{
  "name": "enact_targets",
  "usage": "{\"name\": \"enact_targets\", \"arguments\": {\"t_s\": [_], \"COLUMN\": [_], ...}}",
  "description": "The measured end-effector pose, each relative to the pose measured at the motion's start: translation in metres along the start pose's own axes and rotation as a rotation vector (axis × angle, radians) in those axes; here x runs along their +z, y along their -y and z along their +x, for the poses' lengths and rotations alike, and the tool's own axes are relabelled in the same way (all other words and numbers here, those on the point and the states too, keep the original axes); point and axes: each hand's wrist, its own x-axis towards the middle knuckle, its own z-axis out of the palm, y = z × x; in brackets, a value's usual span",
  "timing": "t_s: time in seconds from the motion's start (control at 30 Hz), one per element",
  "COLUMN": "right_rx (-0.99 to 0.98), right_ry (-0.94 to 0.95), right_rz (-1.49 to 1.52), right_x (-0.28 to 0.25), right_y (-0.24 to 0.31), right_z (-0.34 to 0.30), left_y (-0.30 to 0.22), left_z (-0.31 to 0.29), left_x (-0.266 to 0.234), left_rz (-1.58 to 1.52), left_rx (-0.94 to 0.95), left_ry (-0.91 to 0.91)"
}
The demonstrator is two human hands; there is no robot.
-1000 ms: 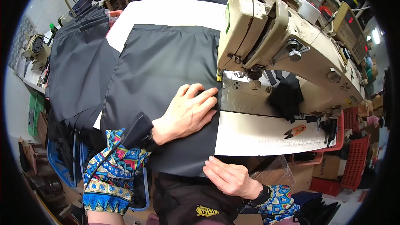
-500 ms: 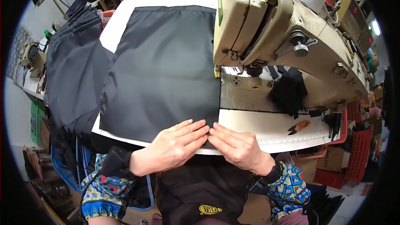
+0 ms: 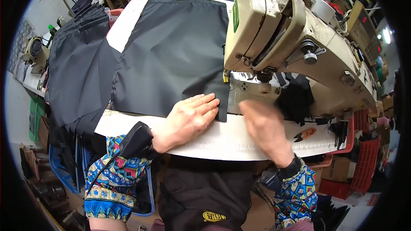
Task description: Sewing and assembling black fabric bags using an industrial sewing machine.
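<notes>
A dark, roughly rectangular piece of fabric [image 3: 167, 55] lies on the white sewing table top [image 3: 128, 126], its right edge running under the needle area of a beige sewing machine [image 3: 252, 25]. Flat on the near right part of the fabric rests my left hand [image 3: 190, 117], fingers stretched toward the machine. My right hand [image 3: 265, 124] is off the cloth, over the table just right of its corner and in front of the machine's metal plate [image 3: 248, 96]. Motion smears its fingers, so whether they hold anything is hidden.
Orange thread snips [image 3: 305, 134] and a bunch of black scraps [image 3: 296, 96] lie under and near the machine arm. More dark cloth [image 3: 79, 68] hangs over the left side. Red baskets [image 3: 366, 160] stand at right, a blue crate [image 3: 64, 169] at lower left.
The fabric has slid away from me along the machine, baring more of the table's near edge. My left hand moved with it; my right hand left the cloth and shifted right.
</notes>
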Motion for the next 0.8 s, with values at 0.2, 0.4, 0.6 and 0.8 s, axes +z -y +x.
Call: {"name": "enact_targets", "arguments": {"t_s": [0.2,0.4,0.6,0.8], "right_rx": [0.235,0.095,-0.123,-0.409], "right_ry": [-0.070,0.002,0.111,-0.157], "right_rz": [-0.632,-0.249,0.107,0.220], "right_x": [-0.005,0.016,-0.002,0.029], "right_y": [-0.065,-0.012,0.048,0.063], "right_z": [0.041,0.021,-0.064,-0.091], "left_y": [0.019,0.023,-0.061,-0.134], "left_z": [0.013,-0.012,-0.044,-0.088], "left_x": [-0.015,-0.019,-0.032,-0.039], "left_rz": [0.088,0.083,-0.361,-1.359], "left_rx": [0.005,-0.110,-0.339,-1.318], "left_ry": [-0.051,-0.015,-0.121,0.005]}}
